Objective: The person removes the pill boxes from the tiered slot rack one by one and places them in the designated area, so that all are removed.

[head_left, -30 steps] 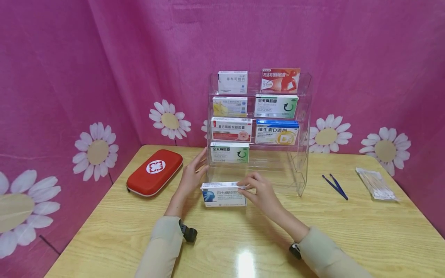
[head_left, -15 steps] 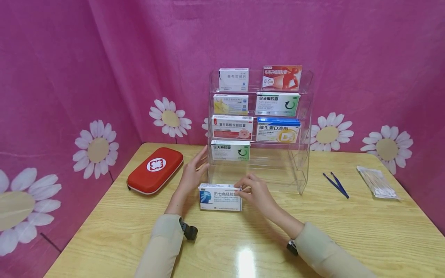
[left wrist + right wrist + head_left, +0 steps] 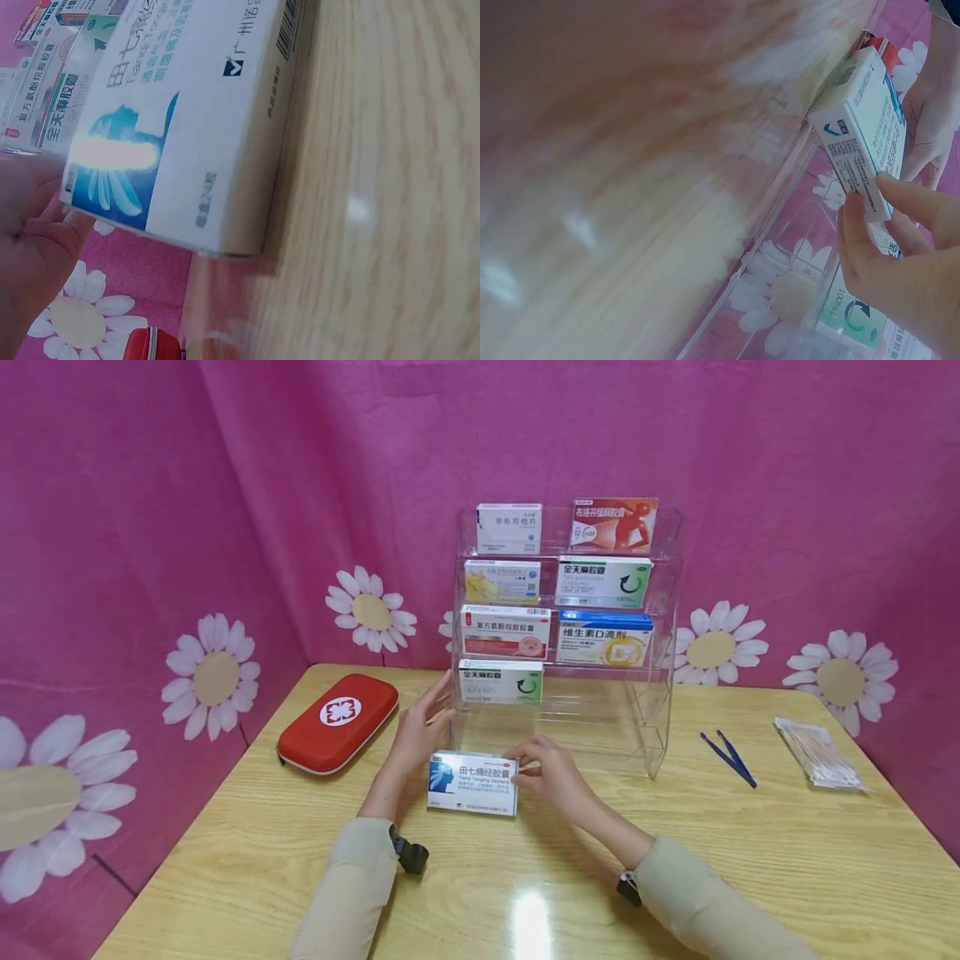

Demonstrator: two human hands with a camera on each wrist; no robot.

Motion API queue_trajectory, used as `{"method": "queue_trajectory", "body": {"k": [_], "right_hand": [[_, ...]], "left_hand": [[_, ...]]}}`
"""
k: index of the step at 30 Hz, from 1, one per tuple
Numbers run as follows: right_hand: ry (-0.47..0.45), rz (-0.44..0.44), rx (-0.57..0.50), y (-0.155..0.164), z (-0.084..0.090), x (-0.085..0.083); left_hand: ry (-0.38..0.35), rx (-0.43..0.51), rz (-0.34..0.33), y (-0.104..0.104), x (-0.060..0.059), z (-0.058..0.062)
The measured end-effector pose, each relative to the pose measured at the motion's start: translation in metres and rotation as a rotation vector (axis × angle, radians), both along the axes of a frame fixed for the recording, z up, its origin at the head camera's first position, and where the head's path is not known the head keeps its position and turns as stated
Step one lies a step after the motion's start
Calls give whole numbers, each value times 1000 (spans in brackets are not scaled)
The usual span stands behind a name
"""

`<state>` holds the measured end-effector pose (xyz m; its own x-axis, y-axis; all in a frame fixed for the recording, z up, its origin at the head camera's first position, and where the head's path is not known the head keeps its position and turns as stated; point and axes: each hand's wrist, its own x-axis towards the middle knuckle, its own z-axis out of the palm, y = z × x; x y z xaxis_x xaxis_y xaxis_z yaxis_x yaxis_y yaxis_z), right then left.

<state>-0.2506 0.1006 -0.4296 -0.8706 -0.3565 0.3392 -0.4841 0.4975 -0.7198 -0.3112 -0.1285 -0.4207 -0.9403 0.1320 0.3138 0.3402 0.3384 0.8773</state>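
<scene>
A white and blue medicine box stands before the lower left of a clear acrylic rack. My right hand pinches its right end between thumb and fingers; the right wrist view shows the thumb on the printed face of the box. My left hand rests with fairly straight fingers against the rack's left side, behind the box's left end. In the left wrist view the box fills the middle, partly covering the rack's boxes. A green and white medicine box sits in the rack's lower left slot.
Several more medicine boxes fill the upper tiers, among them a blue-topped vitamin D box and a red box. A red first-aid case lies left. To the right lie blue tweezers and a bag of cotton swabs.
My right hand has drawn the box slightly left and toward me, and its front face has tipped upward a little. My left hand stays at the rack's side. The view has shifted slightly.
</scene>
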Motion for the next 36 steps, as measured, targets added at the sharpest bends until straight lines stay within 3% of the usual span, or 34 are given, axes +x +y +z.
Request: {"method": "queue_trajectory", "body": {"k": [17,23,28,36], "right_hand": [[-105,110,116,-2,-4,-13],[-135,148,124,-2,-5,-17],[-176,153,145,-2,-8,-21],[-220,150,162,-3,-7,-22]], "left_hand": [[77,-8,3,0,-2,-3],[58,2,9,1,0,-3],[85,19,0,1,-1,-3],[42,23,-7,2,0,0]]}}
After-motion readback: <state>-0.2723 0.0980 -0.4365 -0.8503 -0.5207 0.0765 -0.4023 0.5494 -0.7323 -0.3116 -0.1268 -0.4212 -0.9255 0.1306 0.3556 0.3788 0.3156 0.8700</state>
